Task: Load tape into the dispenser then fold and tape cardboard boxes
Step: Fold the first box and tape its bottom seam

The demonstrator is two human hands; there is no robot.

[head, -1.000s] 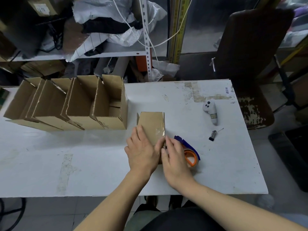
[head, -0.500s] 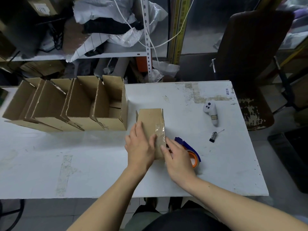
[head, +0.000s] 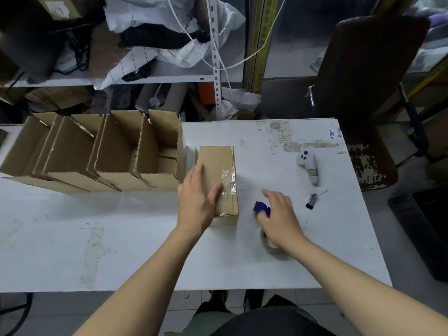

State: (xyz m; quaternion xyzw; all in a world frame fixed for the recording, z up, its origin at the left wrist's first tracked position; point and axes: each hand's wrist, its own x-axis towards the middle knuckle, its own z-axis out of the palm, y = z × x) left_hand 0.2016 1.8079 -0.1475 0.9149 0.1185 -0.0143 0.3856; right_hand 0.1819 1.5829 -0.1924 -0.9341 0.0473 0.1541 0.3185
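A small closed cardboard box (head: 219, 166) lies on the white table (head: 121, 238), with clear tape along its right side. My left hand (head: 197, 202) rests flat on its near left part, thumb on top. My right hand (head: 278, 219) is over the blue tape dispenser (head: 261, 207) just right of the box, fingers curving down around it. The tape roll (head: 270, 244) shows blurred under my wrist. How firmly the hand holds the dispenser is hidden.
Several open folded cardboard boxes (head: 97, 151) stand in a row at the table's left back. A white controller (head: 309, 166) and a small dark tool (head: 311, 201) lie at the right. A dark chair (head: 363, 93) stands past the right corner; cluttered shelves behind.
My right hand left the box's taped edge and moved right onto the tape dispenser. The box now lies further from me, and my left hand stays on it.
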